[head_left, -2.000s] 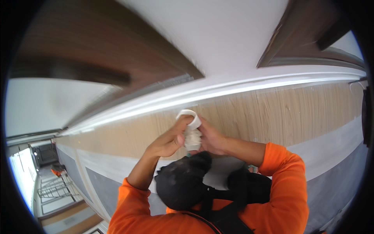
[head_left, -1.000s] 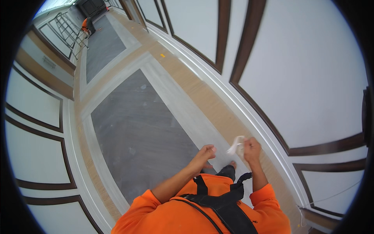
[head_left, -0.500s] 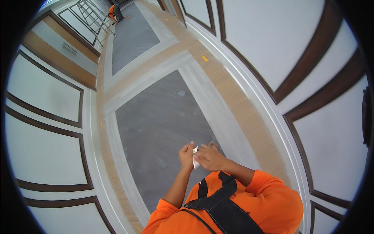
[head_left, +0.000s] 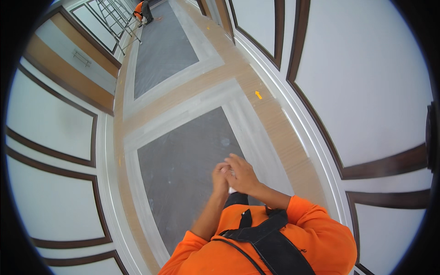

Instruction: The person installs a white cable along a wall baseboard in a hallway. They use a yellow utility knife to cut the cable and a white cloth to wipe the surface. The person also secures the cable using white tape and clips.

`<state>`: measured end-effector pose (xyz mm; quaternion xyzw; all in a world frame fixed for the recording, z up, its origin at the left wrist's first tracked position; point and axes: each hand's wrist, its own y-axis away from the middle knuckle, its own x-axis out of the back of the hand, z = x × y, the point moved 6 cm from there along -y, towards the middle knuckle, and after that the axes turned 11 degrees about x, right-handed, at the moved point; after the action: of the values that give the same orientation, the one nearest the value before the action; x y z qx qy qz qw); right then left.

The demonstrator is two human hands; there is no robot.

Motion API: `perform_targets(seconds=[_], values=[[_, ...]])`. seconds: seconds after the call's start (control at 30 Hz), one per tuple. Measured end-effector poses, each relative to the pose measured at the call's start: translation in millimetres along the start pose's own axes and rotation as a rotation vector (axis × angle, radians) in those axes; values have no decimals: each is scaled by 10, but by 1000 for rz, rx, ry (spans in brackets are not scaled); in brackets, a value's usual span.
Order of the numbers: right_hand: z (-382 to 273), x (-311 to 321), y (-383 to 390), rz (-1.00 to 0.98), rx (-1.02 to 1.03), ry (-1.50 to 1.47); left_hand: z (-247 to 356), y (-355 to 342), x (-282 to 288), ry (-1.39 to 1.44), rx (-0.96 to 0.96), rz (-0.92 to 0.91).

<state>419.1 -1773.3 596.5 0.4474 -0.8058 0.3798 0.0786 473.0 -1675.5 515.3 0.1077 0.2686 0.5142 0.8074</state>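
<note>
At the left, a tan-and-white door (head_left: 75, 58) stands near a metal ladder frame (head_left: 114, 20), with a bending co-worker in orange (head_left: 139, 11) just beyond. Over the dark grey floor panel (head_left: 172, 156), your left hand (head_left: 220, 178) has curled fingers and your right hand (head_left: 243, 175) bends against it, a mostly hidden white strip (head_left: 232, 189) between them; I cannot tell which grips it. Farther right, a yellow arrow (head_left: 258, 95) marks the wood-look border (head_left: 293, 151).

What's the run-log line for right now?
left hand and right hand: close together | white item: mostly hidden between them | co-worker: bent over, farther ahead
</note>
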Motion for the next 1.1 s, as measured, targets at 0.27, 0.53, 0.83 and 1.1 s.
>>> perform_targets(seconds=[0.27,0.53,0.83,1.1], values=[[2241,276,-1163,203,-626,-310,712,-1683,-1266,423,521,-357],[3332,35,-2233,340,-445,32,356,-3524,-1985,243,516,-177],[5487,-823,-3179,-596,-512,-86,-38,-6602,-1840,-429,608,-6],[9028,-1051,-1704,-300,-1008,38,-1122,-8492,-2834,-1325,144,-623]])
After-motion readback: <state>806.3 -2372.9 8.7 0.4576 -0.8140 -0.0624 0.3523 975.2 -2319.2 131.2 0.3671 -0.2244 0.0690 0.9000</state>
